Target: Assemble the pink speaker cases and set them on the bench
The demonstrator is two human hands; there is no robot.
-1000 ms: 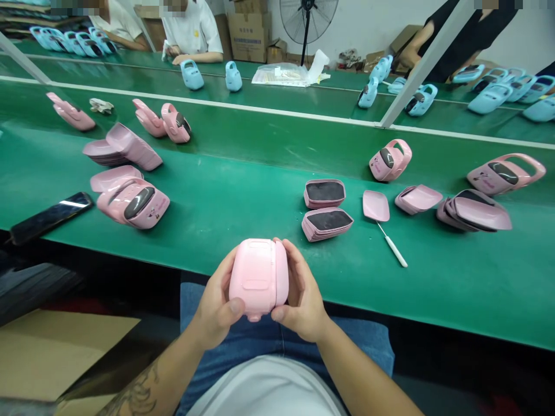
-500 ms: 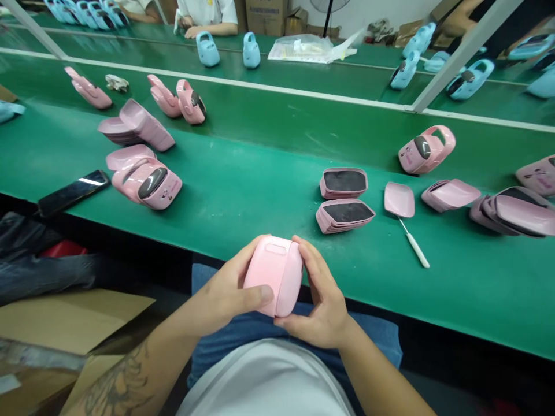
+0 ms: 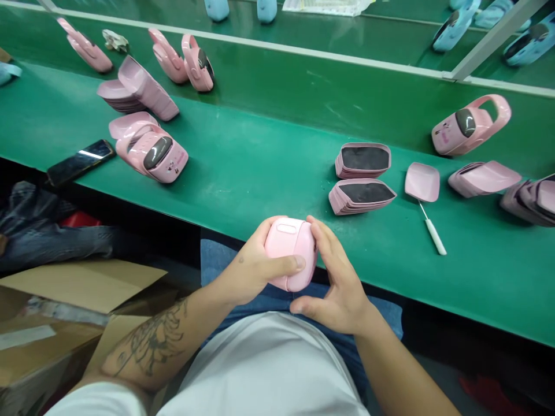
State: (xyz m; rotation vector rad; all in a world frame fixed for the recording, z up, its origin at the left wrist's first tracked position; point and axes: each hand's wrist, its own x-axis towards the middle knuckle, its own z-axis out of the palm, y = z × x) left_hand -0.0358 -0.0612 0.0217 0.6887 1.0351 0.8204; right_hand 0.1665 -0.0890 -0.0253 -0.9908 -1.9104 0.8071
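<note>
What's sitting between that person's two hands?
In the head view, a rounded pink case: the left hand clasps it, and the right hand is at its other side, thumb off it.

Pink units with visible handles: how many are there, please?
5: the leftmost unit, a pair right of it, the front unit beside the phone, and the rightmost unit; more may be hidden.

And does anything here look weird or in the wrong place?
Two things, maybe. A dark phone lies on the green table, unlike the pink pieces beside it. Farther back, a crumpled whitish wad sits between more pink pieces, looking like scrap. I see nothing spilled or broken.
</note>
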